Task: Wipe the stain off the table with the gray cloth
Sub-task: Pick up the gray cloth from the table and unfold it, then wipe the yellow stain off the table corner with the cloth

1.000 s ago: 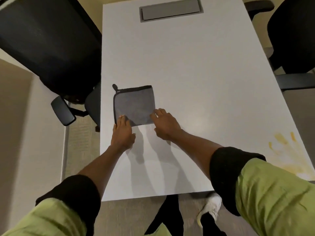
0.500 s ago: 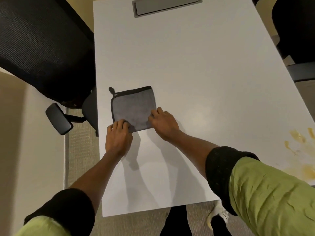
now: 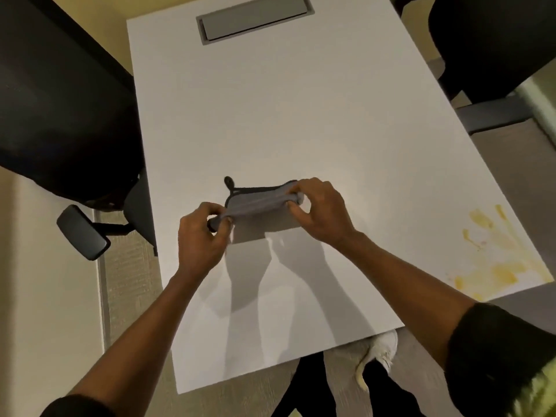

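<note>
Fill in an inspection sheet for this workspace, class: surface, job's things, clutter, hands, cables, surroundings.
Surface: white table, bare apart from a yellow stain at its near right edge.
Job's things: gray cloth, its near edge lifted off the table; well left of the stain, not touching it.
Clutter: nothing seen.
Hands: left hand pinches the cloth's near left corner; right hand pinches the near right corner.
Cables: none seen; a closed gray hatch is set into the far end.
Surroundings: black office chairs at left and far right; a white shoe below the table edge.
</note>
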